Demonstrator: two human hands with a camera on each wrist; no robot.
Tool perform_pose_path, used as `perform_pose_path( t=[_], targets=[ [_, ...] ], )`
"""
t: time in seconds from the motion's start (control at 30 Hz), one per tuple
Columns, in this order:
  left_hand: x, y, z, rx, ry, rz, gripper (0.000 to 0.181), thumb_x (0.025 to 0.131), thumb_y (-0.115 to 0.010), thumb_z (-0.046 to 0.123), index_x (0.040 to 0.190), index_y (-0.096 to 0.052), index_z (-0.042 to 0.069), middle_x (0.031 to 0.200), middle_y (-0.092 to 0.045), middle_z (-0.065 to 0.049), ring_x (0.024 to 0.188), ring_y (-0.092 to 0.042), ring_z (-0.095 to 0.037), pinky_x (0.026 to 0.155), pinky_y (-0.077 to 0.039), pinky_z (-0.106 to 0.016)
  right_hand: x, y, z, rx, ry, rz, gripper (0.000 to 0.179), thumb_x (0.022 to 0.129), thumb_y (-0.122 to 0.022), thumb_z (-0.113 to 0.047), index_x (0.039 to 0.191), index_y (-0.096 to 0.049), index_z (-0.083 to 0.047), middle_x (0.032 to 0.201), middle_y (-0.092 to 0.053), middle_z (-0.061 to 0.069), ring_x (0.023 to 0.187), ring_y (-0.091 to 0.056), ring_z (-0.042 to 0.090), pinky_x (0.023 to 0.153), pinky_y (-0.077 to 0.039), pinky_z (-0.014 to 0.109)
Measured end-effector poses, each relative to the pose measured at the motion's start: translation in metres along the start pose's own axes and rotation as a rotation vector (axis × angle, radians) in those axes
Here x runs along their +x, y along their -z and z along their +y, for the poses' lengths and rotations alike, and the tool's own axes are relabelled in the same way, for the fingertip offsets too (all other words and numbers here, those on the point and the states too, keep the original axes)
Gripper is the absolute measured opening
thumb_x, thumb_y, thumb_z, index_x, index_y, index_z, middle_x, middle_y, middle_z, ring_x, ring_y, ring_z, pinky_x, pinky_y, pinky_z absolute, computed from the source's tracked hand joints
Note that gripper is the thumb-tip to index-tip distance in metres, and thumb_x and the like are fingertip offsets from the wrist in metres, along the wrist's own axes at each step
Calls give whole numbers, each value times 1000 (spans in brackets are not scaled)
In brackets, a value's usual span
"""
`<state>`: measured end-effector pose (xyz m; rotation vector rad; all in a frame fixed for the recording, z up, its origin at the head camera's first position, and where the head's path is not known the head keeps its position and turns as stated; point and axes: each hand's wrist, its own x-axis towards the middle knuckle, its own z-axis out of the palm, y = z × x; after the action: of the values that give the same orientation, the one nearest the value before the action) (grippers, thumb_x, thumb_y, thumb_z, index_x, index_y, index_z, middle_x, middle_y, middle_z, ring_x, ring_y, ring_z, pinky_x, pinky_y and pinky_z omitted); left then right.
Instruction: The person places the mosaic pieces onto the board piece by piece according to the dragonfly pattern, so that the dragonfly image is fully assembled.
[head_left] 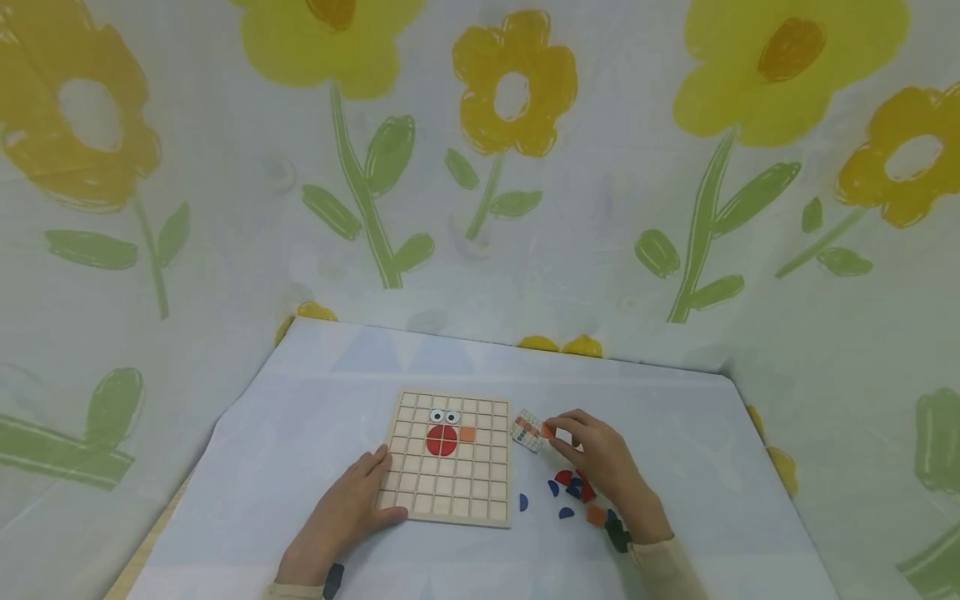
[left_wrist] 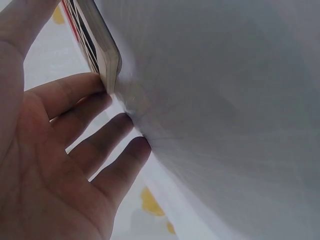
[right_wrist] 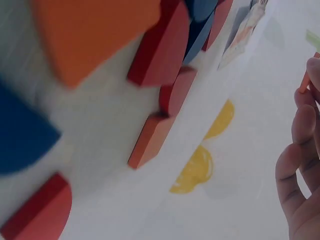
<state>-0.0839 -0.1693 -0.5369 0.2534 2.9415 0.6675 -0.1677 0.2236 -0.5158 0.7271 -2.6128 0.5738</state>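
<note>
A wooden grid board [head_left: 468, 485] lies on the table, bearing two eye tiles [head_left: 445, 416], a red circle of quarter pieces [head_left: 442, 441] and an orange square tile [head_left: 467, 434]. My left hand [head_left: 348, 502] rests against the board's lower left corner, thumb at the near edge. In the left wrist view its nearly straight fingertips touch the side of the board [left_wrist: 104, 52]. Beside a small pattern card [head_left: 527, 431], right of the board, my right hand [head_left: 603, 454] pinches another orange tile [head_left: 548, 430] between thumb and fingertips. The right wrist view shows that tile edge-on.
Loose pieces lie right of the board, partly under my right forearm: blue half-rounds [head_left: 566, 513], red pieces [head_left: 563, 477], an orange tile [head_left: 596, 516] and a dark green piece [head_left: 618, 535]. A flower-printed cloth [head_left: 540, 275] hangs behind the table.
</note>
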Motion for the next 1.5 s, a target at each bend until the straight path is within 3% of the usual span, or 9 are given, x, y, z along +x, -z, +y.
perform_pose_path(
  t=[0.5,0.67,0.83,1.07,1.3,1.5],
  targets=[
    [0,0,-2,0,-11,-6,97,80,-82,51,150,-44,-3,161,-35,-16,146,-34,-40,120,-32,-52,9,-19,-20,74,205,24,41,75,-92,-12,113,-77,-18,103,-71,-7,69,-58,7,58,-50,13],
    [-1,0,-2,-4,-3,-10,96,80,-82,51,150,-45,-3,161,-35,-16,146,-34,-41,120,-32,-52,14,-23,-29,94,211,15,37,76,-91,-11,111,-78,-17,105,-71,-5,73,-64,12,62,-54,15],
    [-1,1,-1,-8,3,-11,96,79,-83,50,150,-45,-3,161,-36,-16,146,-34,-41,120,-32,-52,20,-26,-36,79,238,28,34,80,-89,-15,112,-77,-19,107,-71,-7,94,-71,12,75,-60,21],
    [-2,1,0,-19,19,-23,97,79,-83,51,151,-45,-2,161,-35,-15,147,-32,-41,120,-32,-53,31,-27,-46,103,274,86,36,78,-90,-13,111,-77,-17,105,-71,-5,83,-68,13,67,-58,19],
    [-2,1,1,-13,21,-33,97,79,-82,52,151,-44,-2,162,-34,-15,147,-32,-41,120,-31,-53,37,-29,-58,81,228,39,37,79,-90,-16,113,-77,-20,106,-70,-8,90,-67,7,75,-59,18],
    [-1,1,1,-10,9,-17,97,79,-82,51,151,-44,-2,161,-35,-15,146,-33,-41,120,-32,-52,43,-35,-66,57,238,-12,34,81,-88,-20,113,-77,-20,106,-71,-9,94,-67,6,80,-60,21]
  ],
)
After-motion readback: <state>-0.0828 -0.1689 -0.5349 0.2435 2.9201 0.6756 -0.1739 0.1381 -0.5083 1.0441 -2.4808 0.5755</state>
